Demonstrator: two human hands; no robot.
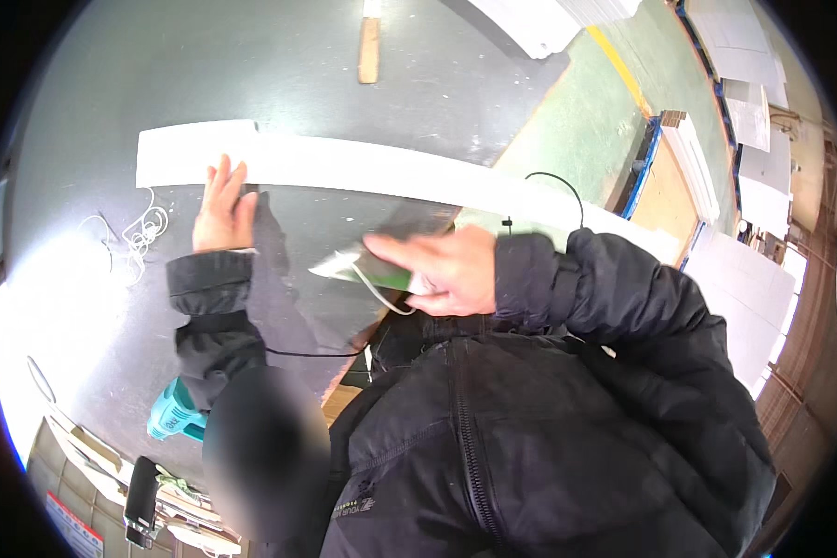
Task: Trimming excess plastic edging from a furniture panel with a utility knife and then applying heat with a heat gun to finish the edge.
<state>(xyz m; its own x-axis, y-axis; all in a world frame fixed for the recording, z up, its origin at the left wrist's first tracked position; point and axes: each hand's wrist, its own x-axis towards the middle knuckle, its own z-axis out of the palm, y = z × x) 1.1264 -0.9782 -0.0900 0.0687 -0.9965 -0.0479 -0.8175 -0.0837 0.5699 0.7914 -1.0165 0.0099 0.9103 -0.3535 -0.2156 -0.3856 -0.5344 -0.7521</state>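
Observation:
A long white strip (372, 165) lies across the dark table and runs off past its edge to the right. At its left end sits a short white section (181, 139), where the edge steps near the joint. My left hand (221, 206) is laid against the near edge of the strip, fingers stretched out. Nearer to me, my right hand (456, 270) grips a green tool with a pale pointed tip (339, 265); its exact kind is blurred. A thin white band or cord (374, 286) curves below that tip. The right index finger points along the tool.
A white cord (142, 237) is coiled at the left, near a bright glare. A teal power tool (175, 411) lies beside my left arm. A wooden piece (369, 51) is at the far side. Stacked boards (693, 158) stand to the right, beyond the table edge.

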